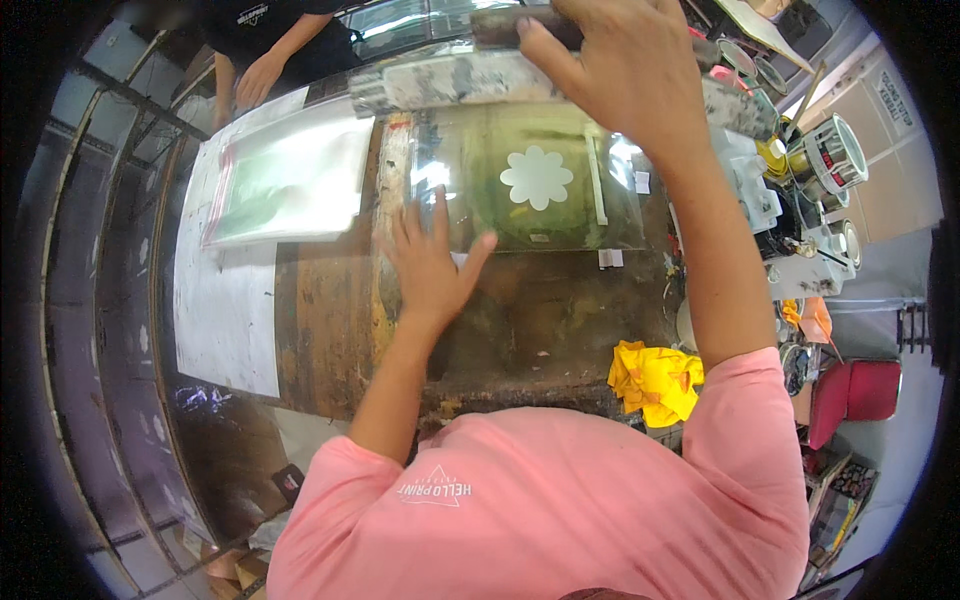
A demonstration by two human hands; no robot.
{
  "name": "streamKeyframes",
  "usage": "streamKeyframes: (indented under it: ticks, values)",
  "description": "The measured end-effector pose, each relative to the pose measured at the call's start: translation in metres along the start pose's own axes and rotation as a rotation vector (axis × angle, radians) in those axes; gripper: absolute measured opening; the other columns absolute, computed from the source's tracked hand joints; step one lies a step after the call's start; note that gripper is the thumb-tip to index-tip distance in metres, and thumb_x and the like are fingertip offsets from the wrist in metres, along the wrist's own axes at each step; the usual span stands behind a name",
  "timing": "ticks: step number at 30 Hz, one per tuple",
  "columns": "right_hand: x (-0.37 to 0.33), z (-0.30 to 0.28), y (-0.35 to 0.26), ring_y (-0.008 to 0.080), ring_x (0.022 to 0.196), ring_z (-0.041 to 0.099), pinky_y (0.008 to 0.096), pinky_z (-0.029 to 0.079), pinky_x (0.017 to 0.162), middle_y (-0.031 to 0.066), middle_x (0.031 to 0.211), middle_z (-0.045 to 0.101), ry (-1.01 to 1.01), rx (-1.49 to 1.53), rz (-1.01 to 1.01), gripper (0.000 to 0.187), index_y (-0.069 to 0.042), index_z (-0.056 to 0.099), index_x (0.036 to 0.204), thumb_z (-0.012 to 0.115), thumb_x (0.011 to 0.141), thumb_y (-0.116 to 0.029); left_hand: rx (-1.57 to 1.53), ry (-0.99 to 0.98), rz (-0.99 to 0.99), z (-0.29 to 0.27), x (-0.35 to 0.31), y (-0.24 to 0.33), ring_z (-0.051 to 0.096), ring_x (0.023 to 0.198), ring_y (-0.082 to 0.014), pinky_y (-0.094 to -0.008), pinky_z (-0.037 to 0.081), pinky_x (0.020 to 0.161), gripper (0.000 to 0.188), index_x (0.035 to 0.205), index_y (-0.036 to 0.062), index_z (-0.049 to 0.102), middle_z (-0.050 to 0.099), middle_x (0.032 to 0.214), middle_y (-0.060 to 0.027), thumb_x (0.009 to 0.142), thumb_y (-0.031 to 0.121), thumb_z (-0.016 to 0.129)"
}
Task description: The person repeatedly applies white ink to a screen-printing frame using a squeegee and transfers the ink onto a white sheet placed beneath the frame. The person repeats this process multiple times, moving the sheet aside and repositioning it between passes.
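My left hand lies with fingers spread by the near left corner of a clear sheet on the worktable. Right of it, under that shiny sheet, a green panel carries a white flower shape. At the far side, my right hand is closed over a dark bar, its thumb across the front. Its other fingertips run out of the picture. Just below that hand runs a frame rail with whitish, dark-blotched covering, which stretches across the table's far side.
Clear plastic sheets lie on white paper at left. Beyond them, a co-worker's hand is by the table edge. A yellow cloth sits near my right side. Paint cans crowd the right, beyond a white container.
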State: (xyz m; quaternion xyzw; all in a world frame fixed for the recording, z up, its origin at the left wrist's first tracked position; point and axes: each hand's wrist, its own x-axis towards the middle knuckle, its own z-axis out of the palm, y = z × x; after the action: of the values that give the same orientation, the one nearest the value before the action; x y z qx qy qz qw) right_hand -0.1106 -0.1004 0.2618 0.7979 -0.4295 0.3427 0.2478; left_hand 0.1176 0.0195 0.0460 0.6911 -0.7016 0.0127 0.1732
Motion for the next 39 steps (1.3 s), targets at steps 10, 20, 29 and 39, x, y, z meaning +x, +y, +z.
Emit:
streamKeyframes:
  ticks: [10,20,29,39]
  values:
    - [0.040,-0.007,0.007,0.0375,0.075,0.070,0.0494,0.047,0.081,0.0218,0.074,0.071,0.000,0.053,0.083,0.050,-0.001,0.072,0.074,0.057,0.094,-0.044,-0.384,-0.041,0.026,0.007,0.004,0.018,0.045,0.150,-0.0394,-0.0572,0.027,0.124,0.090,0.156,-0.0098,0.045,0.050,0.157,-0.0308,0.099,0.056,0.069]
    - [0.042,-0.006,0.013,0.0395,0.081,0.072,0.0512,0.049,0.082,0.0216,0.080,0.074,0.022,0.117,0.066,0.050,0.000,0.074,0.080,0.059,0.093,-0.046,-0.815,0.249,-0.204,-0.040,0.078,-0.007,0.075,0.076,-0.0207,-0.0344,0.057,0.075,0.055,0.148,-0.0079,0.058,0.078,0.095,-0.0218,0.098,0.011,0.071]
    - [0.043,-0.001,0.015,0.0381,0.085,0.069,0.0483,0.046,0.083,0.0186,0.089,0.074,-0.057,0.058,0.078,0.047,-0.004,0.075,0.096,0.061,0.097,-0.050,-0.471,0.369,-0.455,-0.083,0.068,-0.221,0.076,0.088,-0.0208,-0.0333,0.057,0.083,0.066,0.150,-0.0032,0.058,0.078,0.111,-0.0234,0.087,0.010,0.072]
    - [0.035,0.000,0.017,0.0452,0.093,0.068,0.0488,0.049,0.088,0.0243,0.099,0.074,-0.085,0.010,0.076,0.048,-0.003,0.076,0.107,0.060,0.101,-0.048,0.224,0.584,-0.466,-0.049,0.056,-0.282,0.034,0.157,-0.0394,-0.0639,0.018,0.126,0.071,0.159,0.0044,0.048,0.040,0.165,-0.0299,0.102,0.041,0.068]
